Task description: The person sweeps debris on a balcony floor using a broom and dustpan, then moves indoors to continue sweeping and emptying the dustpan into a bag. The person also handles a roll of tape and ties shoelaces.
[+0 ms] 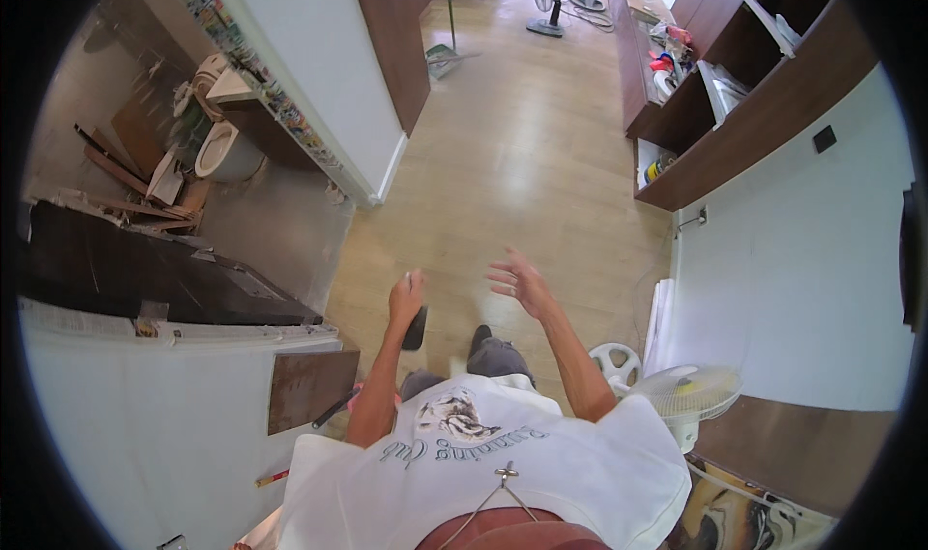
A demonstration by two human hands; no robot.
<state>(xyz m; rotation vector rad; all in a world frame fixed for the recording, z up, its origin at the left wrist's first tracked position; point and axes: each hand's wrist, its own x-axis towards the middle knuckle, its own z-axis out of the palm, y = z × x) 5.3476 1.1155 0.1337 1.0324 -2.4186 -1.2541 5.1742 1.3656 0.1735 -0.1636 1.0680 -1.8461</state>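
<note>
My left hand (406, 295) is closed, held out over the floor in front of me. A flat black object (416, 329) with rounded corners juts from below it beside the wrist. It appears to be in that hand's grip, though its kind cannot be made out. To the right, my right hand (520, 283) is raised with its fingers spread and nothing in it. Below the hands show my grey trousers (501, 359) and one dark shoe (481, 333) on the pale wood floor (483, 202).
A white fan (686, 390) stands close by my right arm. On the left, a doorway opens onto a room with a toilet (227, 154) and stacked boards (121, 168). Further off are a green dustpan (443, 59), a dark fan (547, 4) and brown shelving (715, 96).
</note>
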